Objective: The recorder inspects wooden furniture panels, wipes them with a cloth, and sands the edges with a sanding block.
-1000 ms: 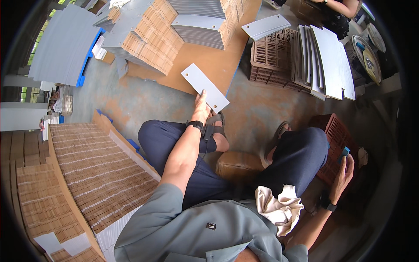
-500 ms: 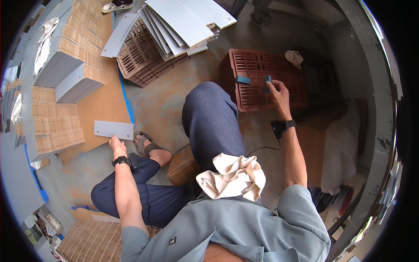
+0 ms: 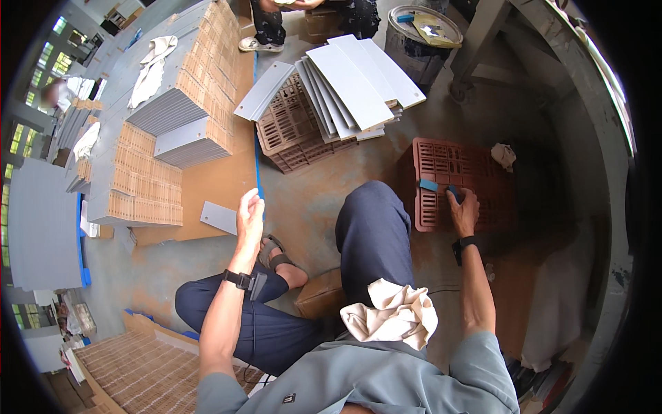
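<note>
My left hand (image 3: 249, 219) is raised with its fingers stretched out and nothing in it. It is nearest to a grey painted board (image 3: 218, 217), which lies flat on the brown cardboard sheet and is partly behind the hand. Out to the right, my right hand (image 3: 467, 212) pinches a small blue block (image 3: 453, 194) at the top of a red-brown plastic crate (image 3: 432, 218). A second blue block (image 3: 428, 185) lies on the crate to the left of that hand. A crumpled cream cloth (image 3: 393, 314) rests on my lap.
Stacked boards (image 3: 148, 186) stand at the left on cardboard (image 3: 221, 186). Ahead, loose grey boards (image 3: 348, 83) lie on another brown crate (image 3: 283, 134). A lidded bucket (image 3: 420, 52) and another person's legs (image 3: 272, 27) are farther off. A metal frame (image 3: 586, 90) runs along the right.
My left hand has let go of the grey board and lifted away from it. My right hand keeps the blue block on the crate. The view has shifted, showing more of the far side.
</note>
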A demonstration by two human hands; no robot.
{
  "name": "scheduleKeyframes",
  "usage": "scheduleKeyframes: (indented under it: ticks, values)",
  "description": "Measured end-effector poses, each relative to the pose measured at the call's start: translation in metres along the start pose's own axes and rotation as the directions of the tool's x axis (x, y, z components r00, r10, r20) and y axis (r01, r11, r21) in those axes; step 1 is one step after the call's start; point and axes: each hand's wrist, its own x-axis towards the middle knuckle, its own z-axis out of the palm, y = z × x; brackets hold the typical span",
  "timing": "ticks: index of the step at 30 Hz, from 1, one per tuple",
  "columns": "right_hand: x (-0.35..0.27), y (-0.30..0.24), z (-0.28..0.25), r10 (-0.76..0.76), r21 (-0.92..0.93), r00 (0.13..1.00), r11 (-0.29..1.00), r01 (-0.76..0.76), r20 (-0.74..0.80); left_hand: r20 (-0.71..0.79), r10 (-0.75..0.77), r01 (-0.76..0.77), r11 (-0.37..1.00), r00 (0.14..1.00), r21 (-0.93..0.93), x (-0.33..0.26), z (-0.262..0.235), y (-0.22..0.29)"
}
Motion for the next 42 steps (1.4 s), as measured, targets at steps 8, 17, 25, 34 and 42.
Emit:
scheduleKeyframes:
  ticks: [8,17,25,34,42]
  values:
    - [0.002,-0.141,-0.051,-0.47,0.309,0.87,0.814,0.492,-0.147,0.351,0.073,-0.096,0.994,0.933,0.049,-0.035,-0.014,0.091]
    - [0.018,-0.274,-0.04,-0.619,-0.016,0.784,0.785,0.619,-0.037,0.461,0.151,-0.05,0.973,0.874,-0.224,-0.038,0.052,0.123]
    - [0.025,-0.295,-0.028,-0.614,-0.13,0.789,0.784,0.607,-0.022,0.142,0.373,-0.373,0.927,0.917,-0.027,-0.016,0.057,0.109]
    - [0.007,-0.282,-0.068,-0.581,0.677,0.744,0.695,0.242,0.331,0.074,0.228,-0.177,0.89,0.971,-0.42,-0.009,0.056,0.122]
    - [-0.079,-0.298,-0.107,-0.625,0.614,0.684,0.721,0.32,0.377,0.288,0.366,0.036,0.564,0.885,-0.825,-0.031,0.098,0.164]
